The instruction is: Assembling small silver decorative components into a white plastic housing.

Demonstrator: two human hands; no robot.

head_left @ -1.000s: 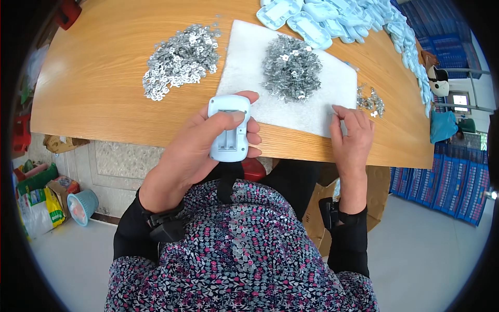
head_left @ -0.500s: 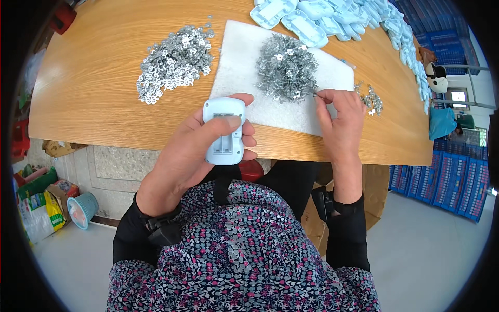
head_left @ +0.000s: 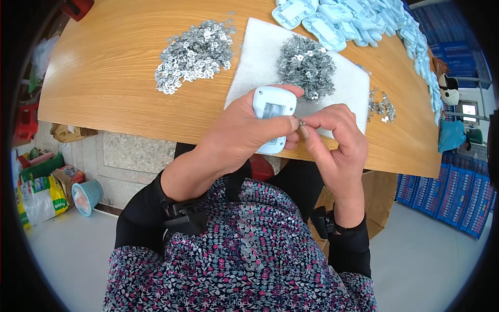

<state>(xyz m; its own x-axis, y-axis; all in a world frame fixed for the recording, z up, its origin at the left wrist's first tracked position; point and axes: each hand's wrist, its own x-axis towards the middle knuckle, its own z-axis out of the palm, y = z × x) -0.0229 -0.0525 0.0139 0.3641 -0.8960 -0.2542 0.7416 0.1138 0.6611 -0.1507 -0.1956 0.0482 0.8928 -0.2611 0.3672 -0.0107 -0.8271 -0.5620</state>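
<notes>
My left hand point(head_left: 241, 130) is closed round a light blue plastic casing point(head_left: 271, 98), its battery compartment facing up and the thumb lying across it. Close by its right edge, my right hand point(head_left: 335, 138) pinches a small metal piece point(head_left: 301, 123) between thumb and forefinger, touching or nearly touching the left thumb tip. Whether that piece is a spring or a flat contact I cannot tell. Behind the hands, a heap of grey metal springs point(head_left: 306, 67) lies on a white padded sheet point(head_left: 253, 52). A pile of flat silvery metal contacts point(head_left: 195, 57) rests on the wooden table to the left.
Many more light blue casings point(head_left: 358, 21) are heaped along the table's far right edge. A few metal bits point(head_left: 382, 106) lie right of the sheet. The wooden table point(head_left: 114, 78) ends just before my lap. Blue stacked trays point(head_left: 447, 187) stand at right, a blue bin point(head_left: 87, 197) at lower left.
My right hand has come from the spring heap to the casing with a small metal piece. The casing in my left hand has moved right and tilted slightly; the whole view has shifted.
</notes>
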